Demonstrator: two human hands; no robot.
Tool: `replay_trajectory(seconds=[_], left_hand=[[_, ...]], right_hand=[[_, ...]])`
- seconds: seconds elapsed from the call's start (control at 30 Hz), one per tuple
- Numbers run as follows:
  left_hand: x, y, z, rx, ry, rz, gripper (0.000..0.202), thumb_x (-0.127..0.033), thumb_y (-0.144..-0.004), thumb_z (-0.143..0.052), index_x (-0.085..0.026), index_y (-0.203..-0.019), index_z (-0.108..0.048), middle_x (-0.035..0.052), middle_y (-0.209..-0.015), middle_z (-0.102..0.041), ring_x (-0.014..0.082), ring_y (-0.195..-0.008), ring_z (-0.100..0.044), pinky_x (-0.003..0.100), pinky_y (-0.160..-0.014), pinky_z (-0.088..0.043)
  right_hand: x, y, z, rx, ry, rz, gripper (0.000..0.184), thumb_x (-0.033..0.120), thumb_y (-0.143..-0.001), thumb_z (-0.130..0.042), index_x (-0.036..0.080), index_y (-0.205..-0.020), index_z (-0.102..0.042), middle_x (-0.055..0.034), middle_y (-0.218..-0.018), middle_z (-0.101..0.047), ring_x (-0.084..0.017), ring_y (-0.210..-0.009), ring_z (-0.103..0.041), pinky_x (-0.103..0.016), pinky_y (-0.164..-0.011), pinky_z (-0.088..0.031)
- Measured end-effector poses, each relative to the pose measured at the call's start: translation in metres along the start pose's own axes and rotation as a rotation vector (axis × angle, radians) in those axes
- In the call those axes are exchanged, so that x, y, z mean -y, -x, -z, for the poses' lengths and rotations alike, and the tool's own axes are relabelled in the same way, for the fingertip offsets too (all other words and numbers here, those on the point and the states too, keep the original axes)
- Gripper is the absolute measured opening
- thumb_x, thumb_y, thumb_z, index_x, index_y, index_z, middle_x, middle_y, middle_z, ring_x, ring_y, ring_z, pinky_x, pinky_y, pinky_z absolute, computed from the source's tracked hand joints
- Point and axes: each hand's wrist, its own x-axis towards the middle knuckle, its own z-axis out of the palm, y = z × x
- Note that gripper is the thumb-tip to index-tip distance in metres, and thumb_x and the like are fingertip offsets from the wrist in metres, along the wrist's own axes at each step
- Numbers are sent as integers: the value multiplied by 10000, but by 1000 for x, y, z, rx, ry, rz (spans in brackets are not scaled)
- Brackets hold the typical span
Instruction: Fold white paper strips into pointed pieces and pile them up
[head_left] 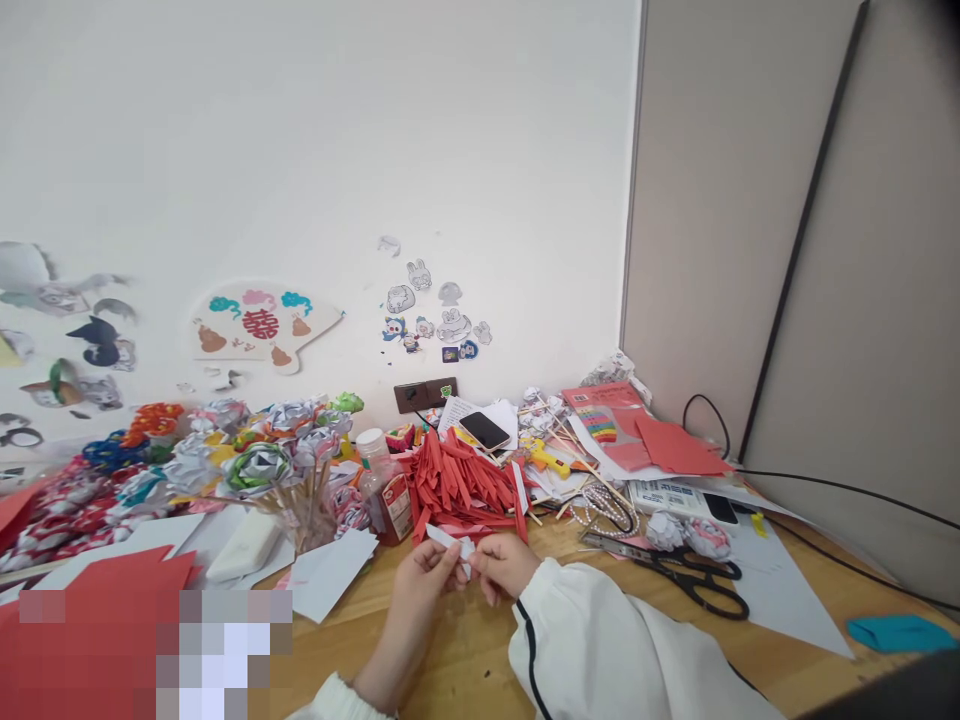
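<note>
Between my two hands is a small folded strip of white paper (444,537), held just above the wooden table. My left hand (429,572) pinches it from the left. From the right, my right hand (504,563) grips the same paper with thumb and fingers, close against the left fingertips. Part of the strip is hidden by my fingers. Right behind my hands lies a big pile of folded red paper strips (465,480). A jar (385,495) with a label stands to the left of that pile.
Black-handled scissors (694,578) lie on the right, near crumpled paper balls and white sheets. Behind are a phone (484,430), a yellow glue gun (547,458) and a bead string (600,510). Paper flowers (259,466) and red sheets (112,610) fill the left. Cables (840,480) run at right.
</note>
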Motion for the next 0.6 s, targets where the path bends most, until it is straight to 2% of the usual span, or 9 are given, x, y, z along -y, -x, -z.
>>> replay_trajectory(seconds=[0.17, 0.37, 0.47, 0.6], left_hand=[[-1, 0, 3, -82, 39, -14, 249, -352, -560, -638, -134, -543, -519, -20, -422, -570, 91, -410, -513, 196, -481, -419], [-6, 0, 6, -34, 201, -42, 249, -367, -597, -602, -130, -576, -529, -11, -415, -570, 98, -401, -513, 196, -438, -408], [-5, 0, 6, -24, 202, -54, 245, -355, -595, -608, -128, -565, -524, -11, -413, -563, 95, -392, -505, 194, -428, -398], [-1, 1, 3, 53, 192, -21, 232, -348, -637, -574, -125, -585, -533, -4, -447, -569, 109, -430, -521, 217, -459, -414]], right_hand=[[1, -1, 2, 3, 25, 50, 432, 543, -708, -379, 144, -556, -446, 59, -350, -420, -48, -287, -366, -153, -324, -294], [4, 3, 2, 10, 104, 87, 385, 469, -731, -408, 138, -541, -455, 61, -347, -407, -44, -296, -366, -145, -329, -279], [5, 4, -1, 34, 66, 86, 389, 469, -735, -397, 137, -541, -455, 61, -350, -404, -45, -298, -369, -146, -327, -281], [6, 5, -4, 91, 32, 53, 377, 470, -743, -377, 134, -609, -482, 59, -376, -431, -40, -297, -358, -145, -329, -279]])
